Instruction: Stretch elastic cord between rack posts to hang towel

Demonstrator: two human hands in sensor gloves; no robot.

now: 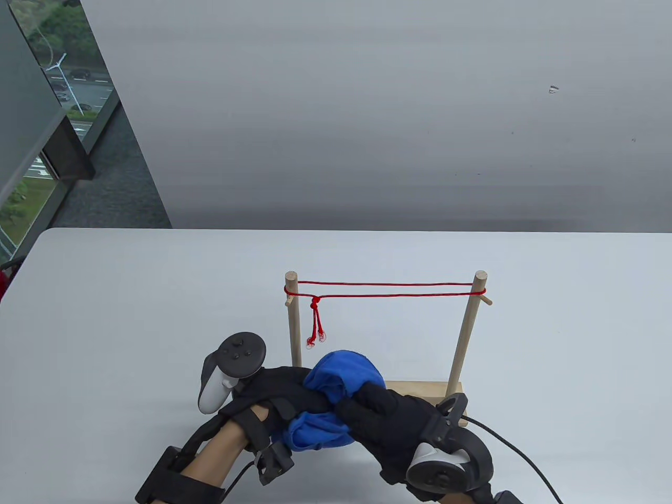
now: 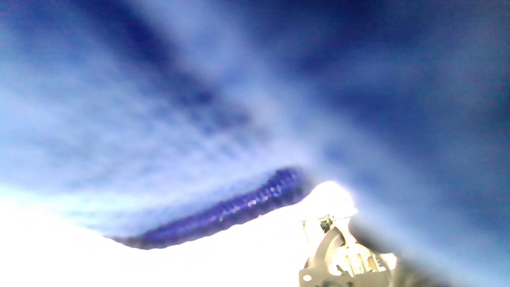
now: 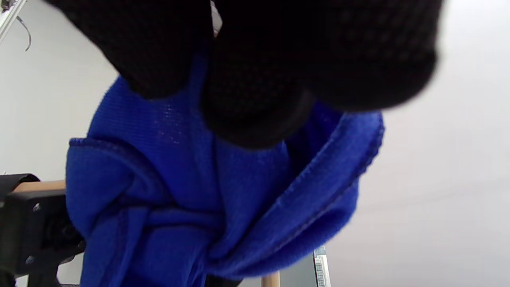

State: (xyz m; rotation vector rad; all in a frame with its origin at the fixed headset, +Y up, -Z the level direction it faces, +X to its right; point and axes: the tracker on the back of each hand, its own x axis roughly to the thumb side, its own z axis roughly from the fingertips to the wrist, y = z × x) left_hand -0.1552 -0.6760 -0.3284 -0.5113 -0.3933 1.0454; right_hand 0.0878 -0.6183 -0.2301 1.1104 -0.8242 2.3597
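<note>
A wooden rack point(image 1: 455, 391) stands on the table with two upright posts point(image 1: 293, 320) point(image 1: 467, 331). A red elastic cord point(image 1: 388, 290) runs doubled between the post tops, knotted near the left post with loose ends hanging. A bunched blue towel point(image 1: 341, 378) is in front of the rack, below the cord. My left hand point(image 1: 283, 394) and my right hand point(image 1: 383, 415) both grip it. The towel fills the left wrist view point(image 2: 223, 119), blurred. In the right wrist view my gloved fingers point(image 3: 255, 79) clutch the towel point(image 3: 223, 191).
The white table point(image 1: 131, 315) stretches around the rack. A grey wall is behind it, with a window at the far left. A black cable point(image 1: 514, 451) trails from my right wrist toward the table's front right.
</note>
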